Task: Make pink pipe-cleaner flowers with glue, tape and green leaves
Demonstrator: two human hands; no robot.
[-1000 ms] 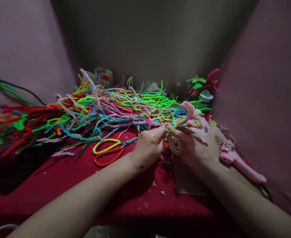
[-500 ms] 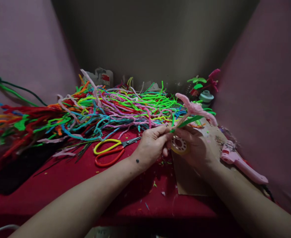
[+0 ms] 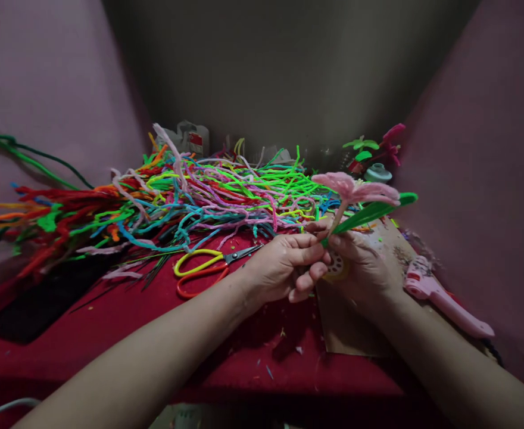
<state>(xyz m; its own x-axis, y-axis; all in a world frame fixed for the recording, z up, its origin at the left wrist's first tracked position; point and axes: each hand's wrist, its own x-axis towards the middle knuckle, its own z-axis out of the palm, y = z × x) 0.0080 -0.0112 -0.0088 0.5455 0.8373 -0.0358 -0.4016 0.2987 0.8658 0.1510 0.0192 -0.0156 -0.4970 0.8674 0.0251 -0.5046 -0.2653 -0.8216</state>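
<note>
A pink pipe-cleaner flower (image 3: 355,189) stands up from between my hands, with a long green pipe-cleaner leaf (image 3: 378,210) slanting to the right of its pale stem. My right hand (image 3: 365,275) grips the stem low down between thumb and fingers. Against its palm is a roll of tape (image 3: 336,266) with a holed white core, partly hidden by fingers. My left hand (image 3: 284,267) is closed, its thumb and index finger pinching at the stem's lower end. Behind my left wrist lie scissors (image 3: 203,268) with one yellow and one red handle.
A big heap of coloured pipe cleaners (image 3: 217,196) spreads across the back of the red cloth (image 3: 244,357). To the right are a brown board (image 3: 346,333) and a pink glue gun (image 3: 445,301). A small pale blue-green jar (image 3: 378,173) stands behind. A dark flat object (image 3: 43,298) lies left.
The flower has turned, so its petals spread wider and the green leaf now points further out right. My left fingers have curled lower around the stem's end. The view has shifted slightly.
</note>
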